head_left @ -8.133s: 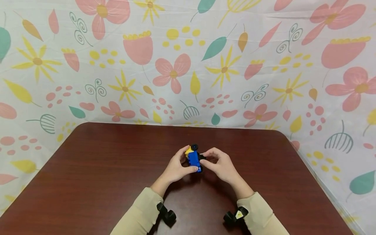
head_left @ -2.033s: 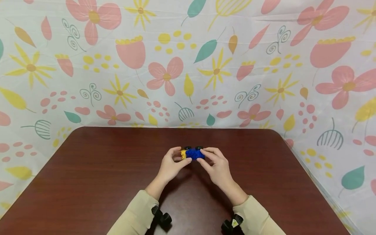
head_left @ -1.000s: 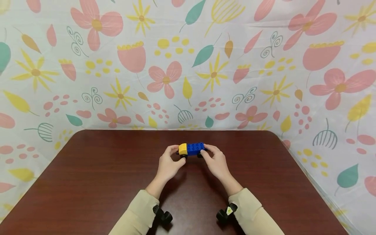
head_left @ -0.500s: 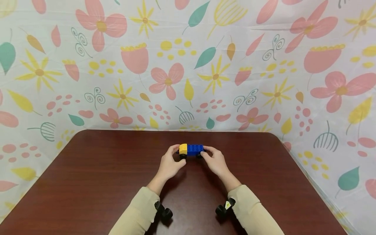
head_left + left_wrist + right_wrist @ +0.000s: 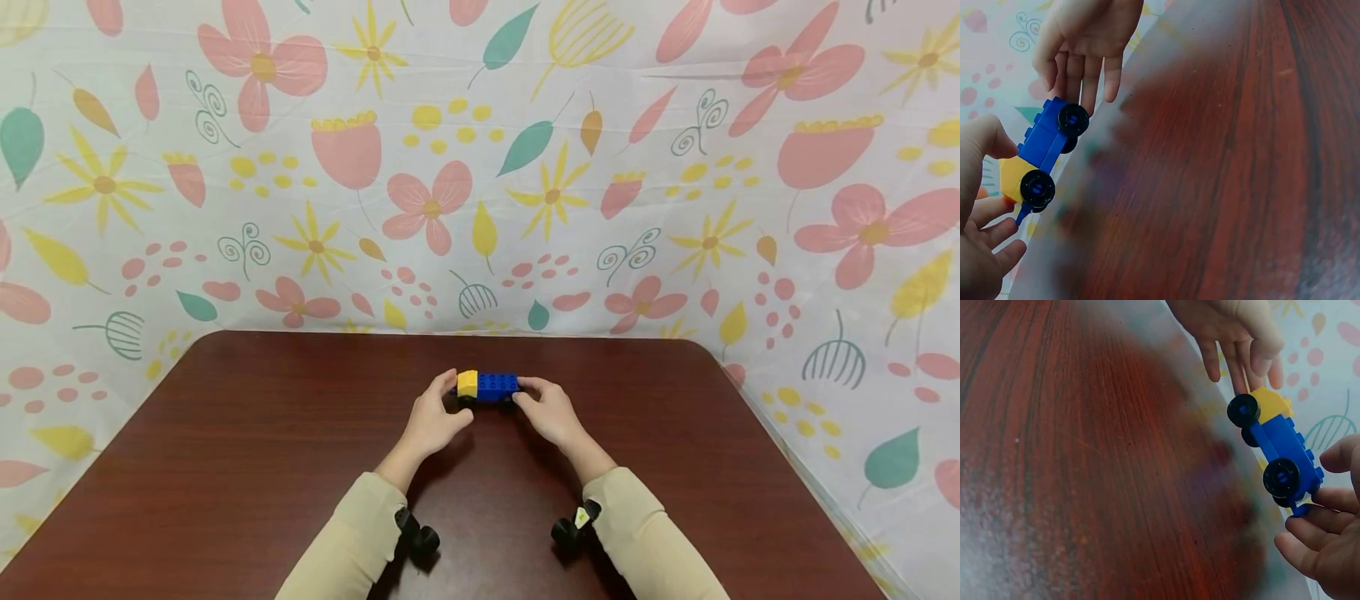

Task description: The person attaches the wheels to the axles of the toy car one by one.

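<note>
A toy truck [image 5: 497,386] made of building bricks has a yellow cab [image 5: 467,384], a blue studded bed and black wheels. It stands upright with its wheels right at the tabletop. The left hand [image 5: 432,425] is by the cab: its fingers reach round the front end, and its thumb lies apart from the near front wheel. At the rear, the right hand [image 5: 553,412] holds the bed's end between thumb and fingers. Seen from the right wrist, right fingertips [image 5: 1322,524] meet the small blue hitch [image 5: 1299,510] at the back.
A dark red-brown table [image 5: 285,433] spreads out below the hands. Behind its far edge hangs a white cloth [image 5: 480,125] printed with flowers and leaves. Small black devices [image 5: 417,537] sit at both sleeve cuffs.
Earlier the truck was tilted and turned over in both hands. It has since been turned studs up, with its cab to the left, and lowered slightly. The left thumb has come away from it.
</note>
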Demonstrator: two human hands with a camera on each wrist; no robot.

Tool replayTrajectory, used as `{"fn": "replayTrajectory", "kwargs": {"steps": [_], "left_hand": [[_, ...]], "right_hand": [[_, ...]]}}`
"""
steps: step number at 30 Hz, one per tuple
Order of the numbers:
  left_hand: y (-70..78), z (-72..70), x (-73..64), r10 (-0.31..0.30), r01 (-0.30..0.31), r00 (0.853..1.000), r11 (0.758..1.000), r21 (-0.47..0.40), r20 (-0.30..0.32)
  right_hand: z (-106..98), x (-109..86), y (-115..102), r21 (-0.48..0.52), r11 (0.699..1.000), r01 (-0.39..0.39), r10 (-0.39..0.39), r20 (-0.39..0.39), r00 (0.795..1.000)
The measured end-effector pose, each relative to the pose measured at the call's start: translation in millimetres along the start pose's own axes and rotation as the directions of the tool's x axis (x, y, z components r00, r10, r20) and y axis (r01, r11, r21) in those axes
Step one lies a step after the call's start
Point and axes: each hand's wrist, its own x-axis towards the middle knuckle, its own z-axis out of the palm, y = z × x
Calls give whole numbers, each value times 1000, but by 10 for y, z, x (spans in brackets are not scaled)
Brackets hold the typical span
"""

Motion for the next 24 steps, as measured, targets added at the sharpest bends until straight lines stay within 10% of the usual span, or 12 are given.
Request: {"fn": "replayTrajectory", "kwargs": {"steps": [24], "left_hand": [[30, 62, 4, -7, 3, 996, 999, 36, 84]], "right_hand": [[-97, 30, 49, -121, 992, -26, 30, 28, 999]]}}
